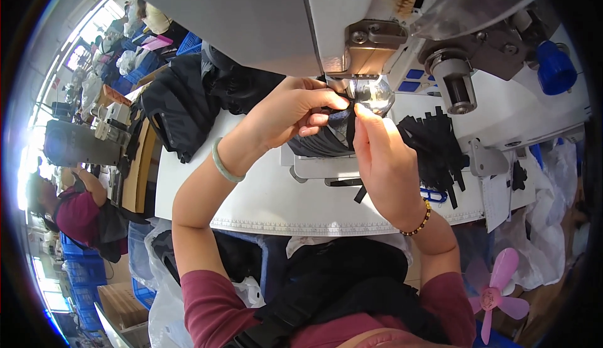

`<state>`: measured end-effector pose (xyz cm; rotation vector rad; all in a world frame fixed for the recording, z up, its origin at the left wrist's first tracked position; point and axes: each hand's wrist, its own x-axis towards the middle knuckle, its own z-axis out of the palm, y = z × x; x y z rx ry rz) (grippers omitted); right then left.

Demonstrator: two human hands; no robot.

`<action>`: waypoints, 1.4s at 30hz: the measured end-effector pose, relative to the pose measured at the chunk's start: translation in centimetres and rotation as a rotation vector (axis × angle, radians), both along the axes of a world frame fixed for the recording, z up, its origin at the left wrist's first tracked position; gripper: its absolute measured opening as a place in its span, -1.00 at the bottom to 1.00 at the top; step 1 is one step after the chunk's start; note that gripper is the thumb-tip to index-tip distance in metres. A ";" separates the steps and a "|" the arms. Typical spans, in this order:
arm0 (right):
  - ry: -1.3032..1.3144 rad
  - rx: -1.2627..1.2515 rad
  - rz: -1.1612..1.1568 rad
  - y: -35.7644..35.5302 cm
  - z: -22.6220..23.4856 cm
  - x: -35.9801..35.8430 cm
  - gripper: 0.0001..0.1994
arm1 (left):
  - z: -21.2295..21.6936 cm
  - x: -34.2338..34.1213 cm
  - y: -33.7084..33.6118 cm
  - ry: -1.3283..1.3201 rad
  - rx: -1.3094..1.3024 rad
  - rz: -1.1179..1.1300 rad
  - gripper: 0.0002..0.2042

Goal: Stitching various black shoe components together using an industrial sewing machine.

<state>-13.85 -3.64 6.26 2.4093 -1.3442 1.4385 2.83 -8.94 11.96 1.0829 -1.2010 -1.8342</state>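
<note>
Both my hands work close together at the shiny metal needle area (375, 95) of a sewing machine (251, 24). In the pinched fingers of my left hand (290, 114) is the edge of a black fabric piece (320, 144), which hangs over the machine bed toward me. Just right of it, my right hand (388, 163) pinches a narrow black strap (350, 128) between thumb and forefinger, against that fabric. The fingertips partly hide where strap and fabric meet. A loose strip end (360, 194) pokes out below the bed.
Right of my right hand lies a pile of black strips (434, 153), with a blue-handled tool (433, 195) by it. Black fabric pieces (182, 100) are heaped at left on the white table (207, 200). A pink fan (490, 298) stands lower right; a co-worker (81, 213) sits far left.
</note>
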 end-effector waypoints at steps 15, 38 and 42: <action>-0.185 0.022 0.062 -1.3 -0.3 0.2 -0.81 | -0.3 0.2 -1.2 -0.018 -0.103 0.067 -0.84; -0.048 0.619 0.771 -0.4 3.7 2.9 -0.32 | 1.2 8.6 6.1 -0.592 -0.748 -0.292 -0.60; -0.166 0.702 0.884 -2.1 1.6 4.3 -0.49 | 0.6 9.9 8.6 -0.558 -0.680 -0.079 -0.59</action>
